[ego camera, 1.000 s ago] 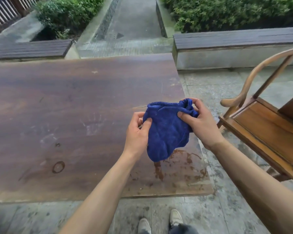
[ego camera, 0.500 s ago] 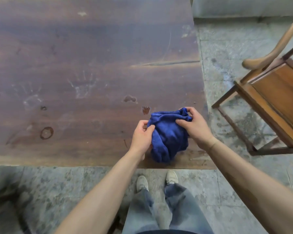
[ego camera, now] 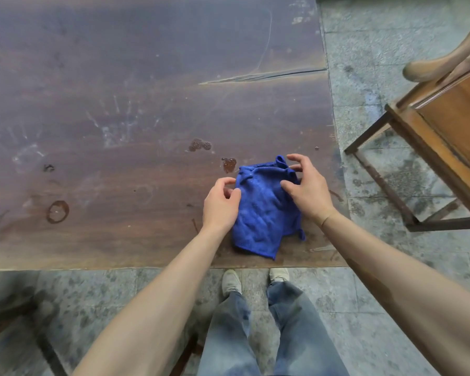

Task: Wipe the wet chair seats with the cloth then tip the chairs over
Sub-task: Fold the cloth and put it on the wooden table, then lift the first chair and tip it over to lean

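Between both hands' fingers (ego camera: pixel 296 160), cloth (ego camera: pixel 263 213) lies on table (ego camera: pixel 120 104).

I see the blue cloth (ego camera: pixel 266 213) lying crumpled on the dark wooden table (ego camera: pixel 120 104), near its front right corner; the wooden chair (ego camera: pixel 451 126) stands upright on the stone floor to the right, apart from the table; its seat faces up.

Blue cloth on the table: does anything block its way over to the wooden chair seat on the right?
Nothing visible does. The blue cloth lies near the table's right edge, and only bare wet paving separates that edge from the chair seat.
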